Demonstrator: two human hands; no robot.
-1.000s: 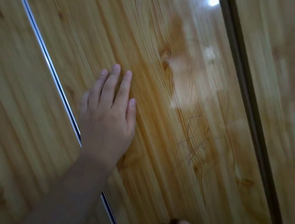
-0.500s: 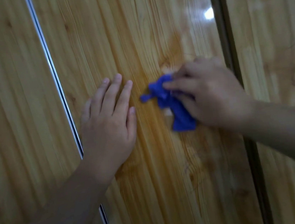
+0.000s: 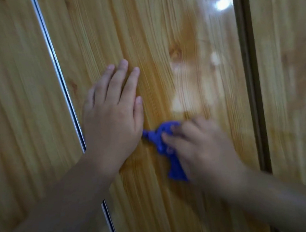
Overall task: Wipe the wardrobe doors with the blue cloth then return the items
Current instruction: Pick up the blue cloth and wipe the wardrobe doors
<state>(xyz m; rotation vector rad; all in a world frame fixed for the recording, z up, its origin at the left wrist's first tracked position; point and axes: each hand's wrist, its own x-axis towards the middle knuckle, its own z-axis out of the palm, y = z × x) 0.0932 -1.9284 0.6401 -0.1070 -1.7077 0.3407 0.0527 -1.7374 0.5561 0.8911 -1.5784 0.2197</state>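
Note:
A glossy wood-grain wardrobe door [image 3: 157, 28] fills the view. My left hand [image 3: 112, 111] lies flat on it with straight fingers pointing up, just right of a metal strip. My right hand [image 3: 200, 146] holds a bunched blue cloth [image 3: 163, 143] against the door, fingers curled over it, right beside my left hand's lower edge. The right hand is blurred by motion. Most of the cloth is hidden under the hand.
A thin chrome strip [image 3: 56, 70] runs down the door on the left. A dark vertical gap [image 3: 249, 65] separates this door from the neighbouring wooden door [image 3: 291, 60] on the right. A bright lamp reflection [image 3: 222, 3] shows near the top.
My right hand with the blue cloth rose from the bottom edge to the door's middle, then slid back down and left. My left hand stayed flat in place.

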